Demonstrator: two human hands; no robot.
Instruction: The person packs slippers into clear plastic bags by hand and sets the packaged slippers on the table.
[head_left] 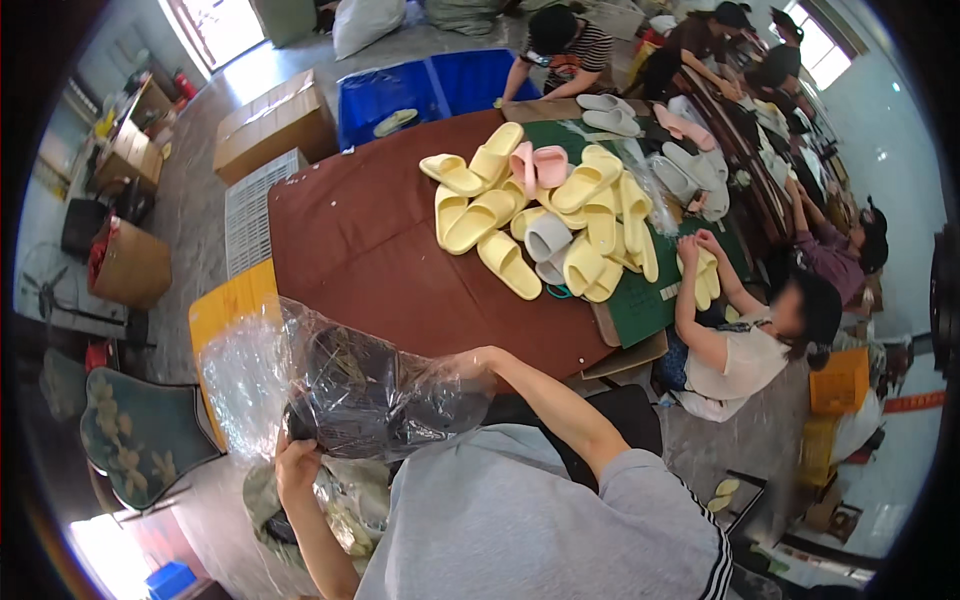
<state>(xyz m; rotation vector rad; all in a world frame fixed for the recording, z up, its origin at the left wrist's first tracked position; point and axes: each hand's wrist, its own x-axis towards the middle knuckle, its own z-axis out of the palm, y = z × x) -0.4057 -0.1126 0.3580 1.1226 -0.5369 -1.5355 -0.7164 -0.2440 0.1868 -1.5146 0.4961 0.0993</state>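
A large clear plastic bag stretches between my two hands, over the near edge of the table. Something dark shows through it, and I cannot make out what it is. My left hand is closed on the bag's lower left side, by a dark rounded piece. At the bag's right end, my right hand is partly covered by the plastic, and its fingers are hidden. Beyond the bag lies a pile of pale yellow slippers, with a pink pair and a grey slipper among them.
The brown table carries a green mat at its right. Blue bins and a carton stand beyond. A co-worker at the right handles a yellow slipper; another person bends at the far side. A chair is left.
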